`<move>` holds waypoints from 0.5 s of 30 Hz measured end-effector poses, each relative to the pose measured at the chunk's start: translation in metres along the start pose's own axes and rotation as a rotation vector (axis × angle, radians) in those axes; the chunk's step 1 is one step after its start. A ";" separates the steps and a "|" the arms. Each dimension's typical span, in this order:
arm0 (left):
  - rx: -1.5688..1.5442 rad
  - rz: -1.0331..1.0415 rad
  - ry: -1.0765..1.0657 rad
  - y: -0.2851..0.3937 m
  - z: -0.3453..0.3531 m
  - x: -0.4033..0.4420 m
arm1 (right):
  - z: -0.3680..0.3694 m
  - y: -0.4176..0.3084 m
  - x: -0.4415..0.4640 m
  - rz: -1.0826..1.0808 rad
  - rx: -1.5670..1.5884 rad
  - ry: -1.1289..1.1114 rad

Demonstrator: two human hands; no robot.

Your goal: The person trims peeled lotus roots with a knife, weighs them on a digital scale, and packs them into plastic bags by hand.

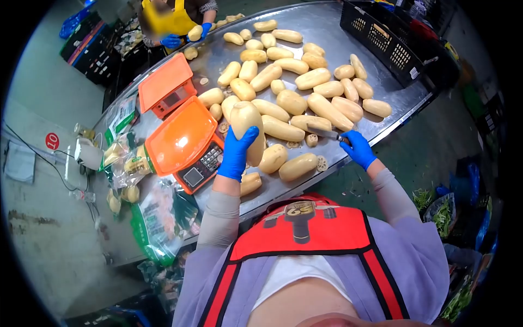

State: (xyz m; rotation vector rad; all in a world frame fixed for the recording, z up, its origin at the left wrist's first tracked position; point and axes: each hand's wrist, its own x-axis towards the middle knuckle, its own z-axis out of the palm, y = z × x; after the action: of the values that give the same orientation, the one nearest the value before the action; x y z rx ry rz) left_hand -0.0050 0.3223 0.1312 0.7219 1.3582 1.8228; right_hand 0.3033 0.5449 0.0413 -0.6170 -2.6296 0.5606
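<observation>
A thick, pale lotus root (248,122) stands nearly upright in my left hand (236,154), whose blue-gloved fingers wrap round it above the near part of the table. My right hand (357,149), also in a blue glove, is closed round the dark handle of a knife (323,131). The blade points left, over a lotus root (311,122) on the metal table (392,121). Close to the knife lie small cut ends, one of them a slice with holes (322,163). Whether the blade touches the root beneath, I cannot tell.
Several lotus roots (313,78) cover the table's middle. Two orange scales (182,136) (166,84) stand on the left, beside plastic packing bags (166,218). A black crate (381,41) sits at the far right edge. Across the table, a person in a yellow apron (171,19) holds a lotus piece.
</observation>
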 end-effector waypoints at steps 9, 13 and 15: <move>0.365 0.158 0.002 0.001 0.022 0.001 | -0.036 -0.159 0.059 0.008 0.857 0.022; 0.513 0.240 -0.014 0.000 0.024 0.002 | -0.043 -0.181 0.074 -0.150 0.467 0.245; 0.552 0.240 0.004 -0.001 0.025 0.002 | -0.043 -0.184 0.079 -0.203 0.347 0.304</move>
State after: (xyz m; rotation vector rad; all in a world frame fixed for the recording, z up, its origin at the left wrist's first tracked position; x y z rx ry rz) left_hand 0.0138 0.3374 0.1371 1.2080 1.8700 1.6247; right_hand 0.1949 0.4440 0.1833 -0.2953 -2.2064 0.7697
